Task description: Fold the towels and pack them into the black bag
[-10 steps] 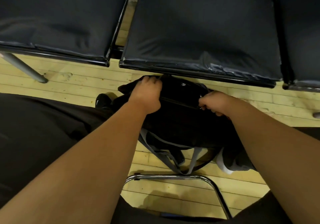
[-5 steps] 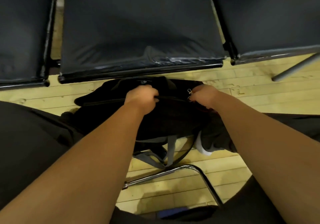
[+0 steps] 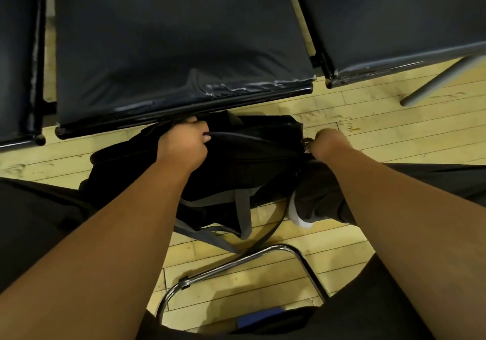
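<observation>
Dragging the zipper pull [image 3: 306,142] across to the right end of the black bag [image 3: 249,161] on the floor [image 3: 368,119], my right hand [image 3: 328,145] pinches it while my left hand [image 3: 184,142] stays clenched on the top seam, so packing looks finished.

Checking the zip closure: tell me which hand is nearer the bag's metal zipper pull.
Right. The right hand seems to pinch the zipper pull at the right end of the black bag; the left hand grips its top edge, well to the left.
</observation>
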`<state>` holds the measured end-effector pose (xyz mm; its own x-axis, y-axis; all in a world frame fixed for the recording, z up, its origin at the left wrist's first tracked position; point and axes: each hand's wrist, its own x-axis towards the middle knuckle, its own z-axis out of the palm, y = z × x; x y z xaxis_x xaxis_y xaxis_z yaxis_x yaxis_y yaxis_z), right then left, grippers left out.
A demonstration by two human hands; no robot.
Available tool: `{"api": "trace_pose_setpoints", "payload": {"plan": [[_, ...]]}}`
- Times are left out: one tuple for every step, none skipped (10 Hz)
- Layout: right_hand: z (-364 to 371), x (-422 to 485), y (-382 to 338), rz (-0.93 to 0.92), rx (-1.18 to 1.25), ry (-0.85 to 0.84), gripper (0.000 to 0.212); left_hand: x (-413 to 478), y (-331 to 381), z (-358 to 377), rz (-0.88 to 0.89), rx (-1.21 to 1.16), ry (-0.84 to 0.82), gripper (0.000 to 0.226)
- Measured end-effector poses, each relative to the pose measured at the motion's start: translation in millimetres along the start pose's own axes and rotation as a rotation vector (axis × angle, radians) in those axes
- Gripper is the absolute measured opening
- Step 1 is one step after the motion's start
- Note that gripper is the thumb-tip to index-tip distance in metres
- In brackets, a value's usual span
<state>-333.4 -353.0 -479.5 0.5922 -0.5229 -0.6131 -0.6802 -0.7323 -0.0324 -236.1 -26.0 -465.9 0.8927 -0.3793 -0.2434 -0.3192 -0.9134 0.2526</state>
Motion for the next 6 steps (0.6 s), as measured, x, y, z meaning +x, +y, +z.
{"api": "trace_pose_setpoints", "payload": {"plan": [[6.8,-1.5,-9.3,-0.002,-0.173,-0.163,0.025,-2.7,1.7,1.5,0.008,0.008,-0.013,0.009],[0.6,-11.6,-26.0,-0.042,-0.248,-0.266,0.017,1.4,2.2,-5.0,0.021,0.038,-0.135,0.012],[-13.6,-27.0,-43.0,-0.035,-0.273,-0.296,0.050,0.4,9.2,-18.2,0.042,-0.015,-0.237,0.021],[-34.4,-56.1,-64.3,-0.093,-0.151,-0.314,0.054,-13.9,18.7,-27.5,0.034,-0.034,-0.341,0.042],[-60.7,-96.0,-81.9,-0.123,0.030,-0.398,0.050,-27.2,32.6,-59.9,0.018,-0.069,-0.364,0.038],[-96.2,-129.9,-97.0,-0.198,0.299,-0.428,0.049,-37.8,43.1,-109.1,-0.003,-0.236,-0.293,0.025]]}}
